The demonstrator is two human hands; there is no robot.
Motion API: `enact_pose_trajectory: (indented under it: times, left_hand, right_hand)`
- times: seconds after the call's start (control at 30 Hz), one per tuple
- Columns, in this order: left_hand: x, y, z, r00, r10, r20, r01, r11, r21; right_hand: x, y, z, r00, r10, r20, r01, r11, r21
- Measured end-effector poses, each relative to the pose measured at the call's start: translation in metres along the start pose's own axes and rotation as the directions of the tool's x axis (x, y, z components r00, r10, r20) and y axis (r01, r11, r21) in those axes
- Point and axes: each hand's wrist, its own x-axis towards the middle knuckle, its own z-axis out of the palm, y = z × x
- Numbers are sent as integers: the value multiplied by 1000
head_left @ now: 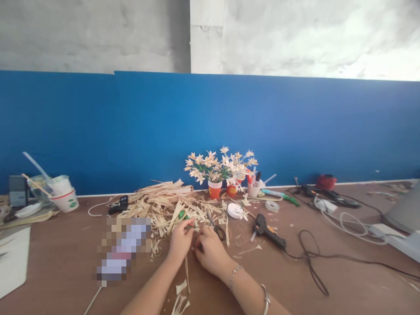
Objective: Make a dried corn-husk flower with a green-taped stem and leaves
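My left hand [180,240] is closed in a pinch, with a small greenish bit showing at its fingertips. Close beside it, my right hand [211,251] is curled, and what its fingers hold is hidden. A thin pale husk strip [187,273] runs down the table just below the hands; whether either hand grips it I cannot tell. Behind them lies a heap of dried husk strips [164,205] with a green roll [182,214] in it. Dark-handled scissors [220,232] rest just beyond my right hand. White husk flowers [210,164] stand in a red paper cup [215,191].
To the right lie a black glue gun [269,232] with its cord, a white tape roll [235,211] and a clear tape roll [271,206]. A pixelated device [123,251] lies left. Paper cups [65,199] stand far left, before a blue partition [98,131].
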Motion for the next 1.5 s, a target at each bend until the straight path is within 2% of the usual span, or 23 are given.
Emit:
enact_pose_trajectory:
  times: [0.2, 0.4, 0.53, 0.63, 0.73, 0.83, 0.97, 1.13, 1.33, 1.5]
  left_hand:
    - [-2, 11, -4, 988, 133, -81, -132, 991, 19]
    - [-5, 15, -4, 998, 12, -63, -17, 996, -82]
    - [-6, 16, -3, 992, 48, -118, -58, 995, -83]
    - [-7, 19, -5, 986, 103, -131, -103, 995, 5]
    - [-8, 24, -7, 970, 230, -82, -220, 969, 111]
    - [-10, 28, -6, 954, 299, 35, -300, 934, 192]
    - [-10, 28, -3, 936, 330, 120, -351, 893, 281]
    - [-7, 21, 0, 939, 333, 83, -343, 910, 231]
    - [-7, 21, 0, 934, 348, 80, -357, 915, 186]
    - [-10, 23, 0, 914, 391, 109, -406, 887, 221]
  right_hand:
    - [0, 2, 2, 999, -38, 9, 38, 999, 2]
    - [-1, 2, 0, 1000, 4, -13, -4, 1000, 5]
    - [-2, 0, 3, 1000, -7, -8, 6, 1000, -30]
    - [-1, 1, 0, 998, -47, -52, 46, 999, -10]
    - [0, 3, -9, 978, -90, -187, 96, 995, 24]
    - [3, 6, -19, 943, -109, -315, 123, 992, 23]
    - [4, 11, -23, 925, -128, -358, 146, 989, 24]
    - [6, 14, -18, 916, -17, -401, 101, 977, 190]
    - [9, 18, -17, 927, 142, -348, 18, 908, 418]
    - [10, 21, -16, 927, 139, -349, 39, 888, 459]
